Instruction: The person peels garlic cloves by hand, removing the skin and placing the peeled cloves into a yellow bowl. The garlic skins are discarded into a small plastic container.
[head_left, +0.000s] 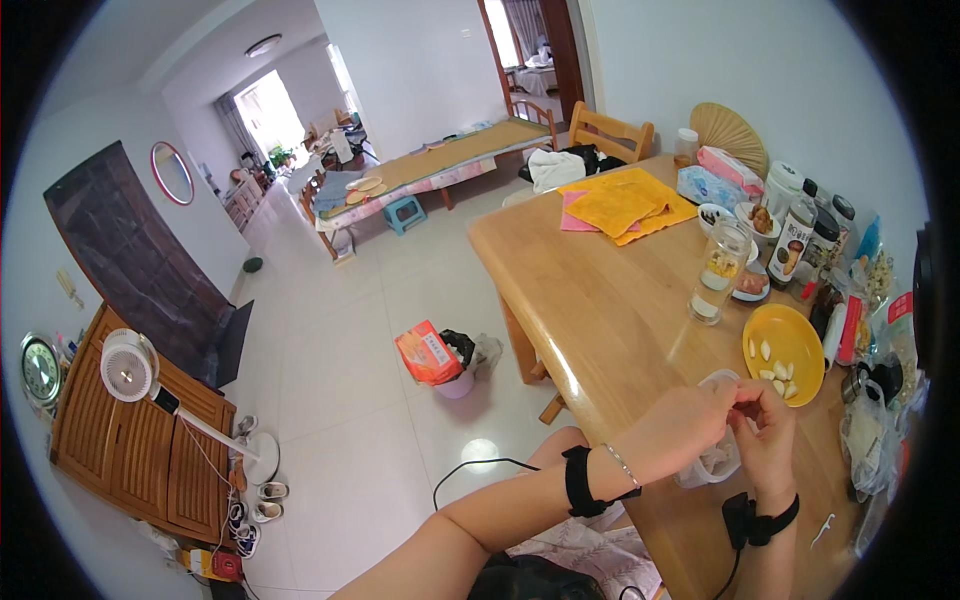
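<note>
My left hand and my right hand meet at their fingertips, pinching a small item that the fingers hide; I cannot tell what it is. Just beneath them on the wooden table stands a translucent plastic container with pale, thin scraps inside, partly covered by my hands. Beyond my right hand lies a yellow plate bearing several peeled garlic cloves. Each wrist wears a black strap, and a thin bracelet circles the left one.
A lidless glass jar stands beyond the plate. Bottles, small bowls and bags crowd the wall side. Orange cloths lie at the table's far end. A white floss pick is near my right wrist. A lilac bin is on the floor.
</note>
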